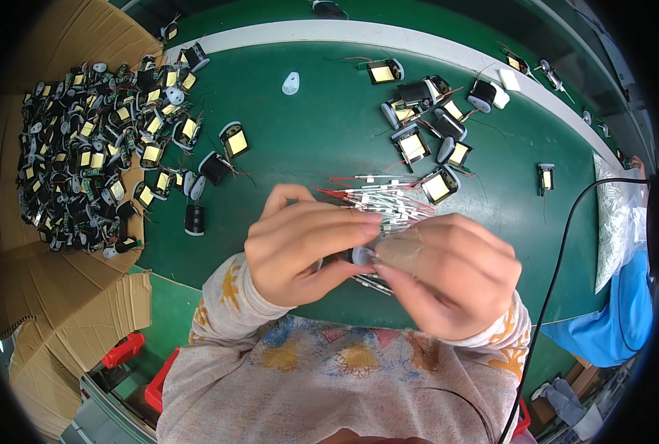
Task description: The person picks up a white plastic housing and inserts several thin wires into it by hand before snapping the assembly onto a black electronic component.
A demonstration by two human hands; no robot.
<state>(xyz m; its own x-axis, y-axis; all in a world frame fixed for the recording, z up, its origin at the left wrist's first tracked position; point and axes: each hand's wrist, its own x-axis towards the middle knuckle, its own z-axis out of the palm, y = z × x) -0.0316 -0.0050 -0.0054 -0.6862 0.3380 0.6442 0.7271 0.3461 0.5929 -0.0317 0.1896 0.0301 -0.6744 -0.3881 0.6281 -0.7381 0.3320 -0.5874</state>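
Note:
My left hand (307,244) grips a small black casing, mostly hidden by the fingers, whose round grey end cap (361,255) shows. From the other side my right hand (451,274) pinches at that cap with thumb and fingertips; a tan wrap covers one of its fingers. What exactly lies between the right fingertips is hidden. Just beyond and partly under both hands lies a loose pile of thin red and white wires with small white connectors (389,200). Beside it, several black casings with yellow pads and thin wires (411,145) are scattered on the green tabletop (300,140).
A cardboard box (85,277) on its side at left spills many similar casings (85,148). A lone grey cap (291,83) lies at the far middle. At right are a black cable (559,274), a clear bag of white parts (616,214) and a person's blue sleeve (610,318).

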